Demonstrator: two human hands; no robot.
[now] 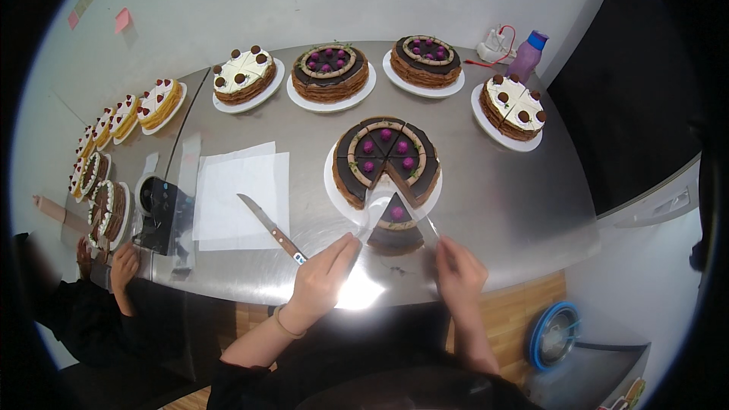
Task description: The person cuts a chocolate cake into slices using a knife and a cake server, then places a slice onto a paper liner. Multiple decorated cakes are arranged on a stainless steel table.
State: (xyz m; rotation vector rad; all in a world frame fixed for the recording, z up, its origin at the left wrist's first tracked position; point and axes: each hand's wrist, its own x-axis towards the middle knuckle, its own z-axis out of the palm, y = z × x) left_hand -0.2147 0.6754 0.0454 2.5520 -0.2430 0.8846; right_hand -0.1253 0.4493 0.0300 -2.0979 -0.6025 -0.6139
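Observation:
A chocolate-topped layered cake [356, 176] cut into wedges stands on a white round board [337, 205], with a wedge-shaped gap facing me. Just in front of that gap is one slice [393, 236] bearing a purple ball. Clear plastic film [431, 225] runs along both sides of the slice. My left hand [323, 276] pinches the film at the slice's left, and my right hand [460, 270] pinches it at the right. Beside my left hand lies a knife [273, 232] with a wooden handle, its blade over white paper sheets [236, 196].
Behind stand two more chocolate cakes [330, 88] [426, 75] and two white-topped cakes [242, 82] [515, 114]. A purple bottle [527, 57] is by a power strip [494, 48]. At left, another person's hand [124, 266] is near a tape roll [147, 196] and several cakes [159, 105].

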